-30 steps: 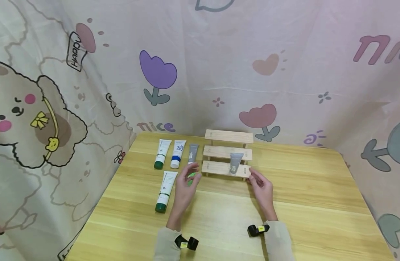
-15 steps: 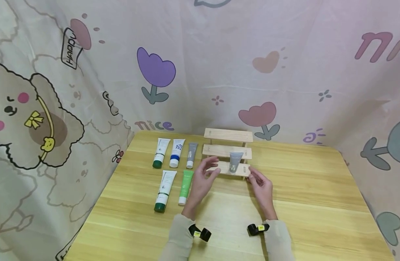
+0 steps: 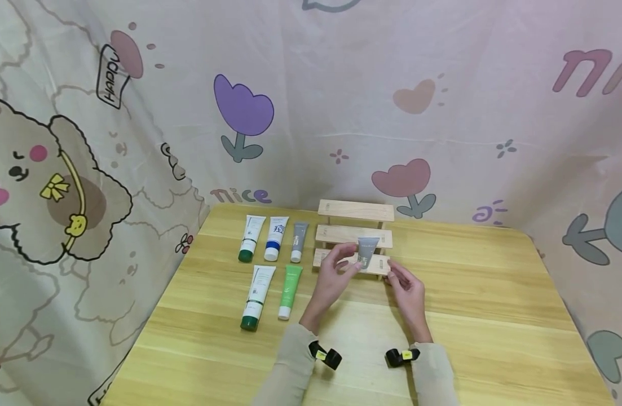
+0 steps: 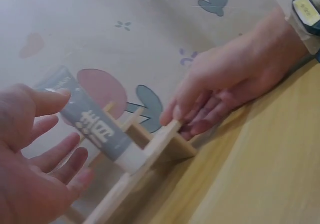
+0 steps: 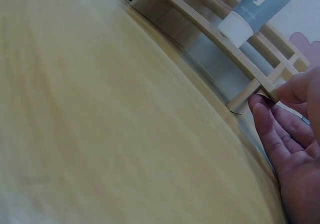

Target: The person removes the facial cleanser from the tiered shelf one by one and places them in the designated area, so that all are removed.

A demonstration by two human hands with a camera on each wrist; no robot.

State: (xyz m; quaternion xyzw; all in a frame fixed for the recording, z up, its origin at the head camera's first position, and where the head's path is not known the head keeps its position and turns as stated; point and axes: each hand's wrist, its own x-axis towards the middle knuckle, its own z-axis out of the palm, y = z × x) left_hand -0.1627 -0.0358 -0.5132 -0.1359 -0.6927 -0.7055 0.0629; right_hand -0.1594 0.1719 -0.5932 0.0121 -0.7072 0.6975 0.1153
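A small grey tube [image 3: 367, 248] with a white cap stands cap-down on the lowest step of a three-tier wooden stand [image 3: 355, 210]. My left hand [image 3: 334, 276] is at the tube's left side, fingers spread and loosely bent. In the left wrist view one finger of the left hand [image 4: 37, 149] overlaps the tube [image 4: 92, 116]; whether it touches cannot be told. With thumb and fingers, my right hand [image 3: 407, 290] pinches the right end of the lowest step, which the right wrist view shows close up at the stand's corner [image 5: 260, 86].
Left of the stand lie two white tubes with green caps [image 3: 251, 238] [image 3: 257, 297], a white tube with a blue cap [image 3: 276, 239], another grey tube [image 3: 298, 241] and a green tube [image 3: 290, 291]. A printed curtain [image 3: 311, 101] hangs behind the wooden table [image 3: 473, 316].
My left hand has moved right, from over the green tube to beside the grey tube on the stand. The right hand keeps its hold on the step, and the standing tube stays put.
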